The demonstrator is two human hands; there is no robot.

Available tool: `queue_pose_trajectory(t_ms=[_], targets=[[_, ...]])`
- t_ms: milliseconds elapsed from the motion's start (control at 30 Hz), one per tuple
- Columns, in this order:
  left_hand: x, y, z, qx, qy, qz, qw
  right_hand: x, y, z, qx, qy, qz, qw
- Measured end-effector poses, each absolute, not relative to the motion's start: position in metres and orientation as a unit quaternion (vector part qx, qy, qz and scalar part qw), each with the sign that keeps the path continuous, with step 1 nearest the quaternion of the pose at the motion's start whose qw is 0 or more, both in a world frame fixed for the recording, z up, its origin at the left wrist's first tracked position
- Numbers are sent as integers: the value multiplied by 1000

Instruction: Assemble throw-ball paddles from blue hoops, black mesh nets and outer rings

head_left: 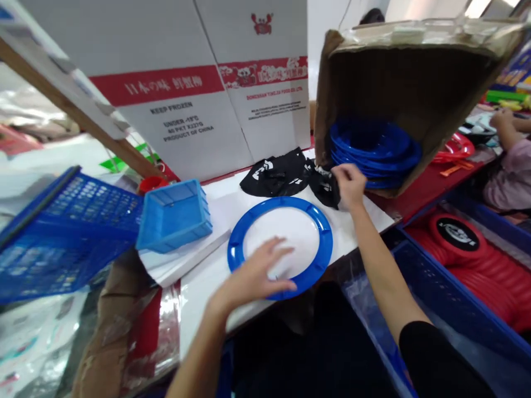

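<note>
A flat blue plastic ring (324,237) lies on the white work surface in front of me. Over its near left part is my left hand (259,271), fingers spread and nothing held; whether it touches the ring I cannot tell. My right hand (352,185) is at the front of the cardboard box, its fingers pinched at the edge of a small black cloth piece (326,187) with white print. Left of that lies a larger pile of black printed cloth (271,176). Inside the box (398,77), several more blue rings (373,149) are stacked.
A light-blue tray (174,218) sits left, beside a tilted blue basket (66,237). A white carton (174,116) stands behind. At right, a blue crate (431,298) holds red discs (493,276); another person's arm (506,132) is beyond.
</note>
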State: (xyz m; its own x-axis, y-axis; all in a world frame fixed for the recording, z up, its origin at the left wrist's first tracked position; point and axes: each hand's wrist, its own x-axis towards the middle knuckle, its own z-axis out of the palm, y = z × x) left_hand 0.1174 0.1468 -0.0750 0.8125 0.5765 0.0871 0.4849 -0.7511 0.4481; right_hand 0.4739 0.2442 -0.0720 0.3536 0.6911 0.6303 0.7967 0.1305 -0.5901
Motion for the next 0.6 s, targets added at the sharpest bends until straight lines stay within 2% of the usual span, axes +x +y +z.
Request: queue_pose_trajectory(t_ms=[100,167,233,333,367,433,533,600], targets=[[135,94,-84,954,254,57,152,472,233,-73,-623,-450,-91,634],[141,79,-93,956,269,65,93,469,219,-75,-578,-457,-61,673],[145,82,-95,955,269,103,76,465,192,-81,-563,-427,-66,704],[154,100,-82,947,256,174,89,458,124,-106,-583,-217,-160,766],[159,106,-74,942,255,198,90,454,95,-120,-589,-189,-145,772],[168,115,-55,928,260,253,78,442,32,-152,-608,-300,42,734],[182,134,-24,906,279,316,33,418,-59,-194,-637,-358,158,664],[193,157,-13,897,312,314,-17,404,-107,-210,-652,-405,245,593]])
